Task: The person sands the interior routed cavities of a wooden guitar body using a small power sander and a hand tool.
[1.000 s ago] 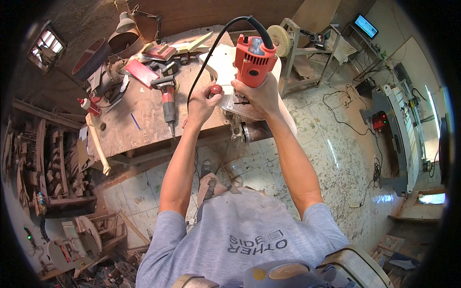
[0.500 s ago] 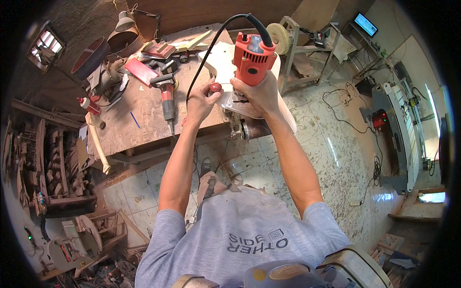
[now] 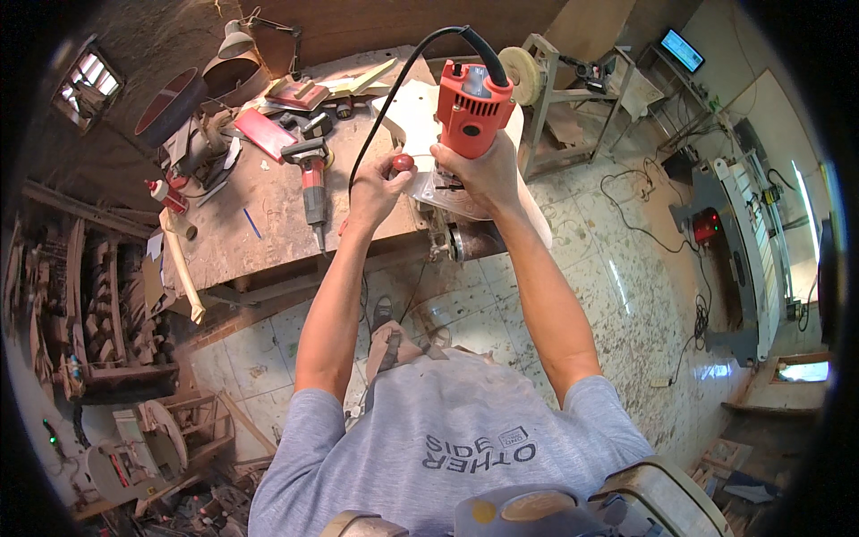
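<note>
A red handheld router (image 3: 472,112) stands upright on a pale, curved-edge wooden board (image 3: 420,112) at the bench's right end. My right hand (image 3: 488,179) wraps round the lower part of its motor body, just above the clear base plate (image 3: 447,199). With fingers and thumb, my left hand (image 3: 376,190) grips the round red knob (image 3: 403,162) at the left of that base. From the router's top a black cord (image 3: 403,76) arcs left and down past my left wrist. The cutting bit is hidden under the base and my hand.
On the workbench (image 3: 277,215) left of my hand lie an angle grinder (image 3: 312,183), a red block (image 3: 264,134), a blue pencil (image 3: 252,224) and a glue bottle (image 3: 167,197). A clamp (image 3: 440,243) hangs under the bench edge. Beyond the router stands a wooden stand with a round buffing wheel (image 3: 522,75).
</note>
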Tool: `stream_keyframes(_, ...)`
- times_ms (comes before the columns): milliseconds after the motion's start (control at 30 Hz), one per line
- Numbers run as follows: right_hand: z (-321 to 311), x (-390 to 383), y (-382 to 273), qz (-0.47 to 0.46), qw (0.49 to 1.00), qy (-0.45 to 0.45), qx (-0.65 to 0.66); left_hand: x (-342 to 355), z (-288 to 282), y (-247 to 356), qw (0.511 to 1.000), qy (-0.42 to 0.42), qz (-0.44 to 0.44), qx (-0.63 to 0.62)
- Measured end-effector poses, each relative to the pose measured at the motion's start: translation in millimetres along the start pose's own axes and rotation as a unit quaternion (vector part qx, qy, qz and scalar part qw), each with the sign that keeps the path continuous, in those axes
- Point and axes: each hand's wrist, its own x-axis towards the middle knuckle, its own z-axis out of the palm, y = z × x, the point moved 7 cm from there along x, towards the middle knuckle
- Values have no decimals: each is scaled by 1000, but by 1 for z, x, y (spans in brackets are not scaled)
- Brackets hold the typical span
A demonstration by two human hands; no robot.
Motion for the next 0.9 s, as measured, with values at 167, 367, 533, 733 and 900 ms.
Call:
stream_keyframes(167, 3, 3, 2, 27, 999, -19, 14, 0, -1, 4, 1000, -6, -4, -10)
stream_keyframes(367, 4, 7, -2, 14, 1000, -21, 6, 3, 0, -1, 1000, -2, -4, -26)
stream_keyframes(533, 2, 9, 0, 11, 1000, -9, -10, 5, 0, 4, 1000, -11, -23, 4)
stream_keyframes(733, 4, 13, 2, 3, 1000, -3, -15, 7, -1, 2, 999, -8, -31, 21)
stream_keyframes(900, 2, 16, 1, -3, 1000, 4, -20, 11, 0, -2, 999, -10, -27, 29)
